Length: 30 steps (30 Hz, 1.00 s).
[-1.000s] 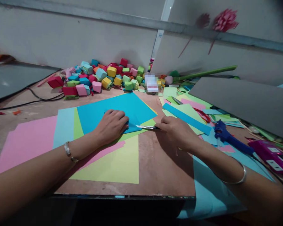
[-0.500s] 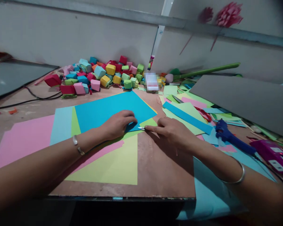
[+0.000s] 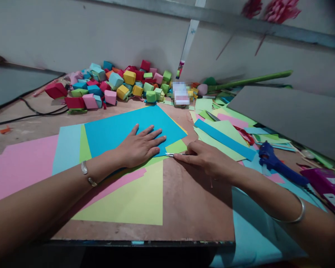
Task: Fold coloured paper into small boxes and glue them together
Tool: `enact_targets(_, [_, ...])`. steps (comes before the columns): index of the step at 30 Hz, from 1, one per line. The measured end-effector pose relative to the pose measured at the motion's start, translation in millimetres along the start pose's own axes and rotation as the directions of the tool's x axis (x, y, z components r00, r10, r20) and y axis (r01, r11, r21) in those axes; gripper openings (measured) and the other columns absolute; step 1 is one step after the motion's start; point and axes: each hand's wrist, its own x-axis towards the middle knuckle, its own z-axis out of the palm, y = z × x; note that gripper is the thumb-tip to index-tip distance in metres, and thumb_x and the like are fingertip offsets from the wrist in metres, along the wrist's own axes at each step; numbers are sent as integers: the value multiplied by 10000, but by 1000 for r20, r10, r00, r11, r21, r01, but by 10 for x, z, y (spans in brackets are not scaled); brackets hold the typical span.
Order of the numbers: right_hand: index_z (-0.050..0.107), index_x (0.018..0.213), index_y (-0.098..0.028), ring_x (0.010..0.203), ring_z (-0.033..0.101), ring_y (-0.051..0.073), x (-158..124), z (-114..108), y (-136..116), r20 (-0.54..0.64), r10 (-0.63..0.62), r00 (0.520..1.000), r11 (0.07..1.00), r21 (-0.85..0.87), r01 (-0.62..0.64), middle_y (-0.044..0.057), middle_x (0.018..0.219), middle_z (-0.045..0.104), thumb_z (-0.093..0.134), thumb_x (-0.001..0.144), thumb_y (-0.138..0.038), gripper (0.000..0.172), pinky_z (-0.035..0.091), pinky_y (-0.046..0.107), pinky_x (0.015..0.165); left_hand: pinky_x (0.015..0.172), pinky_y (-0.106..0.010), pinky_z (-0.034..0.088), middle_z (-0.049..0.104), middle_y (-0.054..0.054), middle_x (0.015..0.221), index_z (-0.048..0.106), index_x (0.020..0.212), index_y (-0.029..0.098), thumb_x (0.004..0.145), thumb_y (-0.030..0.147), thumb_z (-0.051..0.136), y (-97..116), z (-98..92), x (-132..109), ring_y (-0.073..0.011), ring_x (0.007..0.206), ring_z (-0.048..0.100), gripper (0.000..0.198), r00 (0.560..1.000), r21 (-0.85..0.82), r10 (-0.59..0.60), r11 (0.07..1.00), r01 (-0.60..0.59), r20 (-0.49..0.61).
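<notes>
My left hand [image 3: 142,147] lies flat with spread fingers on a blue paper sheet [image 3: 115,128]. Gripped in my right hand [image 3: 202,158] is a slim craft knife [image 3: 170,154], its blade tip at the blue sheet's lower right edge and my index finger stretched along it. Most of its handle is hidden by my fingers. Under and around the blue sheet lie a light blue sheet [image 3: 68,147], a pink sheet [image 3: 30,160] and a yellow-green sheet [image 3: 136,201].
Colourful paper cubes [image 3: 115,80] are heaped by the wall. At the right are a blue paper strip [image 3: 223,139], red-handled scissors [image 3: 245,134], a blue glue gun [image 3: 281,167], a magenta power strip [image 3: 325,186] and a grey board [image 3: 290,115]. A black cable [image 3: 41,112] runs at the left.
My left hand has gone from bent fingers to spread flat on the blue sheet. My right hand keeps the knife at the sheet's edge. The view has shifted slightly.
</notes>
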Motion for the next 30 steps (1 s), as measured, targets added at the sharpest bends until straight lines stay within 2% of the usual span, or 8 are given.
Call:
enact_targets(3, [437, 1453, -312, 895, 465, 243, -10, -20, -22, 16, 0, 1000, 999, -44, 1, 87, 976, 520, 473, 941, -248, 517, 370, 325, 764, 1138, -622, -18, 150, 12, 1614, 241, 1513, 343, 1020, 473, 217, 3, 2, 3, -286, 1494, 89, 511, 1000, -14, 5, 1000, -5, 6])
enact_targets(9, [477, 1429, -281, 871, 455, 236, 52, -66, -78, 11, -42, 999, 989, -141, 43, 94, 937, 502, 373, 980, -217, 465, 359, 325, 723, 1132, -641, -12, 138, 16, 1616, 237, 1513, 348, 1020, 470, 210, 13, 1, 14, -287, 1493, 98, 509, 1000, -8, -10, 1000, 11, 13])
enact_targets(16, [486, 1418, -261, 806, 442, 216, 75, -41, -120, -33, -78, 996, 988, -135, 73, 77, 890, 480, 460, 928, -146, 504, 339, 300, 664, 1141, -647, 6, 132, 41, 1614, 234, 1509, 366, 1015, 490, 199, 29, -28, 9, -270, 1496, 92, 511, 999, 9, -31, 1000, 30, 39])
enact_targets(22, [585, 1316, -325, 798, 466, 234, 101, -137, -30, -50, 20, 999, 1000, 13, -19, 75, 871, 517, 451, 947, -221, 406, 327, 329, 654, 1137, -672, 64, 133, 29, 1616, 244, 1513, 344, 1009, 494, 218, 180, -74, 65, -305, 1493, 78, 526, 989, 42, -127, 991, 124, 70])
enact_targets(25, [653, 1201, -291, 777, 497, 222, 93, -104, 18, -38, 65, 997, 992, 107, -61, 68, 847, 525, 388, 980, -329, 347, 359, 340, 667, 1147, -658, 26, 138, 6, 1617, 273, 1510, 317, 1010, 479, 234, 245, -75, 94, -300, 1495, 31, 528, 989, 89, -135, 987, 131, 51])
enact_targets(27, [678, 1066, -233, 735, 521, 205, 76, -64, -5, -22, 179, 984, 959, 228, -169, 63, 823, 536, 368, 982, -446, 385, 381, 327, 632, 1155, -641, 9, 133, 11, 1618, 269, 1510, 327, 1010, 475, 233, 255, -62, 98, -288, 1496, 7, 522, 993, 87, -114, 990, 112, 24])
enact_targets(30, [647, 903, -199, 685, 540, 197, 48, -56, -102, 34, 389, 921, 840, 396, -370, 65, 807, 566, 407, 927, -601, 469, 386, 317, 571, 1160, -628, 30, 130, 12, 1620, 242, 1515, 340, 1011, 473, 219, 242, -42, 92, -282, 1496, 16, 522, 994, 49, -111, 993, 110, 12])
